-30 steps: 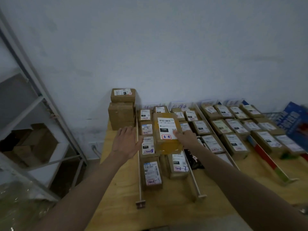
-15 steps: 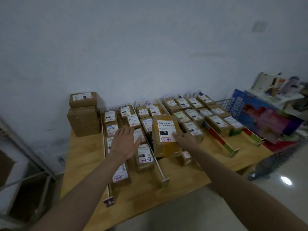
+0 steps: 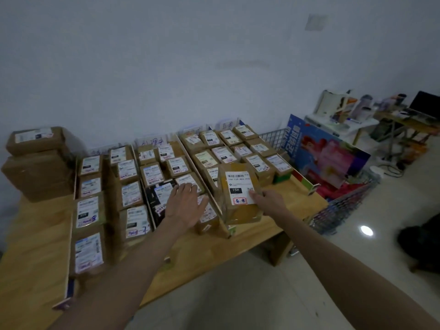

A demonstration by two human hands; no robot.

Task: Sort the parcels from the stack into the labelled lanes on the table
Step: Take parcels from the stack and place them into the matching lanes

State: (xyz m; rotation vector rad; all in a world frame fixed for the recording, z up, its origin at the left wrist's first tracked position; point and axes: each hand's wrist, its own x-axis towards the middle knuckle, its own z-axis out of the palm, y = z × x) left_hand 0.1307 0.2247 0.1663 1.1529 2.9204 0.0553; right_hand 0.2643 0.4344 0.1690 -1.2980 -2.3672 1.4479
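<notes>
Holding one parcel (image 3: 239, 194) over the bench (image 3: 35, 234) — right hand (image 3: 267, 198) grips its near right side, fingers on the label face, box lifted and tilted with the label toward the camera. Left hand (image 3: 184, 206) is released, flat with fingers spread, hovering over the middle lanes; whether it touches the parcels beneath cannot be told.

Held parcel sits near the front edge of the bench, toward its right end, above the white divider rail (image 3: 197, 173) that splits the middle lanes from the right-hand block. Long axis runs roughly front to back, in line with the lanes. Label reads 15H with a red stamp.

Key relation: the parcel lies just right of the left hand and already in the right hand, so the right hand is the carrier. Open bench surface shows just beyond it on the right — probably the drop spot, though which lane tag matches is not readable.

Remaining stack (image 3: 39, 163) stands at the back left corner, well apart from both hands. Lanes mostly filled — task looks far along.
</notes>
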